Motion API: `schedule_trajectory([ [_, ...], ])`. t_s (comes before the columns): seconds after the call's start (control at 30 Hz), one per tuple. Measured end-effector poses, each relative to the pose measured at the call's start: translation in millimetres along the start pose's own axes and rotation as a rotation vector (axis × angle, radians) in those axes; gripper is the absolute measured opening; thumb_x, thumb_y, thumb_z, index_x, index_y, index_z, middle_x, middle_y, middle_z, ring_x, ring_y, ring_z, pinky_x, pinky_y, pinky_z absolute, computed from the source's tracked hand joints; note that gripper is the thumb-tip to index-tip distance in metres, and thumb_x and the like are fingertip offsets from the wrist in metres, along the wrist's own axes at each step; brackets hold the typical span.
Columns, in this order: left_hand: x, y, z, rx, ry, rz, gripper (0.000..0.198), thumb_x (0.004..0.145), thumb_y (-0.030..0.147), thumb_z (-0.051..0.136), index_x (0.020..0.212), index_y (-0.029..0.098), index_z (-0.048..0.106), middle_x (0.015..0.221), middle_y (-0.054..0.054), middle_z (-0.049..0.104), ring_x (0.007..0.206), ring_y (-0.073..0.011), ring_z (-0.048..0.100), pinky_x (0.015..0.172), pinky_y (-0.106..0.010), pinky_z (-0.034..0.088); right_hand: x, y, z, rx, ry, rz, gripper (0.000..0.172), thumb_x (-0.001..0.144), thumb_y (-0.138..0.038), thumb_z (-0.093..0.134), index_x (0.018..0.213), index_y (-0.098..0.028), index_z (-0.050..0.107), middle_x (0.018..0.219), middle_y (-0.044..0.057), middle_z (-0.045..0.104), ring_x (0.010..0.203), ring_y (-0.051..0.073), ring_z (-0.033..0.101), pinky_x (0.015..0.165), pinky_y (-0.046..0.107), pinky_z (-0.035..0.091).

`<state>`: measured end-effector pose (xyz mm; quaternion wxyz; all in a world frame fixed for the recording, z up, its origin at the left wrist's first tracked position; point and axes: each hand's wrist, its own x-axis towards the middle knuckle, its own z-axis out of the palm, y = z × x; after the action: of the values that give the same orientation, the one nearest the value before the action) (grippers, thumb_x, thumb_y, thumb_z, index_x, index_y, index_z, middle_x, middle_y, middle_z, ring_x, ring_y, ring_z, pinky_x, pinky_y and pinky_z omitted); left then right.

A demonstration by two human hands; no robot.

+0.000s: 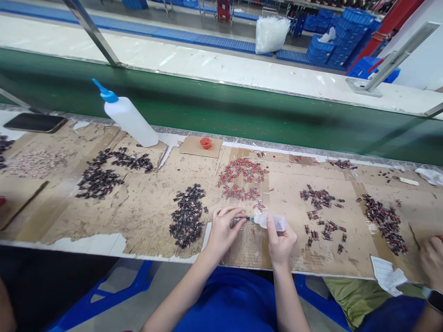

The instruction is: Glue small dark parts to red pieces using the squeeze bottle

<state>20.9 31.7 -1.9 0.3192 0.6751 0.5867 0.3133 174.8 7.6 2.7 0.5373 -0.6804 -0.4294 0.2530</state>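
My left hand [224,230] pinches a small black part [248,218] between thumb and fingertips. Closed around a small clear squeeze bottle [277,222] is my right hand [282,242]; the bottle lies on its side, its thin blue tip pointing left at the black part. Whether the tip touches the part is too small to tell. Left of my hands is a pile of black parts [187,216]. Small red parts [242,177] lie scattered just beyond them. To the right are clusters of red-and-black pieces [320,198].
A large white bottle [131,121] with a blue nozzle stands at the back left, near a phone [34,122]. A red cap [205,143] sits on cardboard. A co-worker's hand [432,260] is at the right edge, by another pile [384,223]. Behind runs a green conveyor belt [207,106].
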Motion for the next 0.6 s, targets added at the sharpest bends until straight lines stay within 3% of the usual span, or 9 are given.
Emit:
schedule_trajectory([
  [0.23, 0.7, -2.5, -0.8, 0.01, -0.027, 0.03, 0.02, 0.083, 0.018, 0.066, 0.102, 0.024, 0.068, 0.094, -0.003, 0.076, 0.103, -0.0234, 0.063, 0.094, -0.043, 0.04, 4.9, -0.9, -8.8, 0.179, 0.237, 0.055, 0.031, 0.073, -0.044, 0.07, 0.073, -0.013, 0.067, 0.067, 0.007, 0.07, 0.061, 0.02, 0.065, 0.059, 0.031, 0.051],
  [0.33, -0.6, -3.5, -1.9, 0.055, -0.02, 0.127, 0.02, 0.084, 0.016, 0.064, 0.101, 0.024, 0.069, 0.096, -0.003, 0.075, 0.102, -0.0237, 0.063, 0.092, -0.044, 0.041, 12.7, 1.9, -17.7, 0.227, 0.216, 0.062, 0.036, 0.066, -0.04, 0.077, 0.086, -0.014, 0.063, 0.083, 0.009, 0.072, 0.075, 0.022, 0.069, 0.07, 0.035, 0.054],
  [0.47, -6.4, -0.3, -2.0, 0.197, 0.026, 0.341, 0.019, 0.086, 0.017, 0.062, 0.101, 0.026, 0.069, 0.108, -0.006, 0.072, 0.111, -0.0267, 0.056, 0.094, -0.047, 0.039, 19.6, 9.0, -25.5, 0.127, 0.183, 0.015, 0.046, 0.056, -0.036, 0.082, 0.087, -0.019, 0.053, 0.085, 0.006, 0.07, 0.083, 0.022, 0.068, 0.082, 0.04, 0.052],
  [0.6, -10.3, 4.8, 1.8, 0.335, -0.055, 0.528, 0.014, 0.087, 0.017, 0.059, 0.091, 0.025, 0.069, 0.124, -0.007, 0.062, 0.123, -0.0297, 0.045, 0.098, -0.052, 0.034, 18.0, 14.6, -25.9, 0.044, 0.134, -0.018, 0.052, 0.058, -0.036, 0.082, 0.095, -0.02, 0.05, 0.09, 0.007, 0.068, 0.087, 0.022, 0.067, 0.086, 0.042, 0.05],
])
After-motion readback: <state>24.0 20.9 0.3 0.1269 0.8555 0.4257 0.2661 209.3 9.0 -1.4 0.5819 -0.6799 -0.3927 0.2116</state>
